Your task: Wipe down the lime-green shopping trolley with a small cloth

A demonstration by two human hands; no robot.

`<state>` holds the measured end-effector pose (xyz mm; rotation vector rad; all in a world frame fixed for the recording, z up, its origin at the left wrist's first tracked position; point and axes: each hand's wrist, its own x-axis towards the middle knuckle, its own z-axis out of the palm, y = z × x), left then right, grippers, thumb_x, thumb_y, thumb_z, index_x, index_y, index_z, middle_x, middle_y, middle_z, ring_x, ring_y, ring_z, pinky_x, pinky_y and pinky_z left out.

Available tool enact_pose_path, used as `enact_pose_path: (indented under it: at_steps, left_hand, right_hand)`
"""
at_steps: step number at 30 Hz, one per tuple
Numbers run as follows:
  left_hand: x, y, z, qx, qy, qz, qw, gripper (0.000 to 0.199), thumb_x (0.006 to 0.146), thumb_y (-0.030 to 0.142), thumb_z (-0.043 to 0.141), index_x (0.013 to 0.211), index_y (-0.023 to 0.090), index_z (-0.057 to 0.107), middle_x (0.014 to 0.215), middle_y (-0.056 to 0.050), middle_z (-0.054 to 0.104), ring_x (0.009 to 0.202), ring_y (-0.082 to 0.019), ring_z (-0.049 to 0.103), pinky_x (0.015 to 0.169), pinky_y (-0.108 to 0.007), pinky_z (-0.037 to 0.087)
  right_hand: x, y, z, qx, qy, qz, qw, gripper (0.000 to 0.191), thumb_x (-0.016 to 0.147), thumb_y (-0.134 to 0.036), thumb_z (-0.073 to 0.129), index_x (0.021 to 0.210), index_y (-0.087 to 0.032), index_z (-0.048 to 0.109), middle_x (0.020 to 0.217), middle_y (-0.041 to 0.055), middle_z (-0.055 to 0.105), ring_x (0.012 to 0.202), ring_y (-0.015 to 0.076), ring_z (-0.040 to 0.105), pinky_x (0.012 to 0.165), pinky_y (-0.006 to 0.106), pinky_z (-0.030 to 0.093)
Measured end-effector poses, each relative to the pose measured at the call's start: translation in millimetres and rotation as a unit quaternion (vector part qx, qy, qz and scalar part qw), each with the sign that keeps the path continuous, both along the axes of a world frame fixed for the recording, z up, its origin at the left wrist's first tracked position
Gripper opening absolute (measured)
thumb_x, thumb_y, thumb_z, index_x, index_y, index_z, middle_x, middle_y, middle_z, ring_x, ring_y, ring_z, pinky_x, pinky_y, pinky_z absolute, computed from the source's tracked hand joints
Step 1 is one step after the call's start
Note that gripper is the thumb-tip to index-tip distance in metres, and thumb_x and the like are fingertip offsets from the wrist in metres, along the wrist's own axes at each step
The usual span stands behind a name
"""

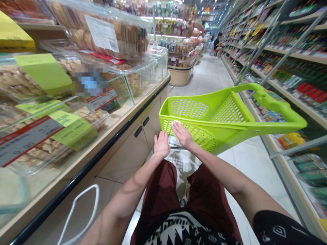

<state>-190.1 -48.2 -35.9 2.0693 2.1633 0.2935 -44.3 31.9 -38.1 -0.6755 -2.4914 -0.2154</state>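
Observation:
A lime-green perforated plastic shopping basket [194,115] stands in front of me, with a long green handle [278,107] angled out to the right. My right hand [183,135] rests flat and open on the basket's near rim, a small white patch showing at the fingertips. My left hand [161,144] is open with its fingers spread, just left of the basket's near corner. It seems not to grip anything. Below the basket, a wire frame [178,158] shows in part.
On the left runs a glass-fronted counter [133,114] with boxed baked goods and green labels. Tall goods shelves [288,58] line the right side of the tiled aisle. A white loop [88,207] hangs low at left. A person [217,44] stands far down the aisle.

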Motion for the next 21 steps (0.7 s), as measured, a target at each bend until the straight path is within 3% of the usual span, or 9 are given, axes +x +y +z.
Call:
enact_pose_path:
  at_steps: [2,4,10,12,14,19,21]
  left_hand:
    - [5.4,3.2,2.9,0.007,0.0,-0.004,1.0,0.068,0.073,0.021,0.045,0.136,0.007,0.021,0.146,-0.013,0.016,0.134,-0.022,0.012,0.109,-0.046,0.009]
    - [13.1,4.9,4.7,0.004,0.002,-0.016,1.0,0.069,0.073,0.022,0.045,0.136,0.007,0.02,0.146,-0.012,0.015,0.134,-0.022,0.011,0.109,-0.046,0.009]
    - [27.5,-1.1,-2.1,-0.007,0.028,-0.062,0.998,0.072,0.071,0.021,0.046,0.137,0.008,0.019,0.146,-0.012,0.014,0.135,-0.023,0.01,0.108,-0.048,0.009]
    - [27.6,-2.6,-4.7,-0.007,0.036,-0.065,0.997,0.073,0.07,0.021,0.047,0.137,0.008,0.02,0.146,-0.012,0.014,0.135,-0.023,0.01,0.108,-0.048,0.009]
    - [28.0,-1.7,-4.8,-0.008,0.038,-0.063,0.997,0.073,0.07,0.022,0.048,0.137,0.008,0.021,0.146,-0.012,0.015,0.134,-0.023,0.011,0.108,-0.048,0.009]
    - [40.6,6.9,5.4,0.015,0.029,-0.057,0.998,0.072,0.071,0.022,0.047,0.137,0.009,0.021,0.146,-0.012,0.015,0.134,-0.022,0.012,0.108,-0.047,0.009]
    - [50.5,7.7,9.8,0.027,0.028,-0.067,0.997,0.072,0.071,0.022,0.046,0.137,0.009,0.021,0.146,-0.012,0.015,0.134,-0.022,0.012,0.108,-0.047,0.009]
  right_hand:
    - [-1.3,5.8,16.3,0.006,0.015,-0.02,1.0,0.041,0.09,-0.016,0.029,0.13,-0.015,0.04,0.14,0.0085,0.033,0.134,0.0182,0.012,0.107,0.044,0.025]
    - [1.1,10.0,17.3,0.0,0.004,-0.042,0.999,0.041,0.09,-0.015,0.029,0.129,-0.016,0.041,0.14,0.0081,0.034,0.134,0.0174,0.012,0.107,0.044,0.024]
    - [28.6,-5.8,-34.1,-0.028,-0.073,-0.055,0.995,0.036,0.088,-0.014,0.035,0.119,-0.007,0.05,0.133,0.0155,0.042,0.131,0.0231,0.024,0.102,0.044,0.032]
    - [36.4,-14.8,-38.7,-0.028,-0.087,-0.054,0.994,0.036,0.087,-0.013,0.035,0.118,-0.006,0.052,0.131,0.0168,0.044,0.13,0.0247,0.027,0.1,0.044,0.035]
    - [41.0,-20.2,-28.0,-0.017,-0.074,-0.061,0.995,0.037,0.087,-0.012,0.034,0.119,-0.007,0.052,0.131,0.0159,0.045,0.13,0.0245,0.027,0.1,0.043,0.035]
    - [47.1,-13.1,24.6,0.03,0.015,-0.115,0.993,0.043,0.088,-0.011,0.029,0.128,-0.012,0.043,0.139,0.0108,0.034,0.133,0.0206,0.016,0.106,0.042,0.027]
    - [51.9,-8.4,29.3,0.029,0.021,-0.123,0.992,0.043,0.088,-0.011,0.028,0.129,-0.013,0.042,0.139,0.0101,0.034,0.134,0.0199,0.015,0.106,0.043,0.026]
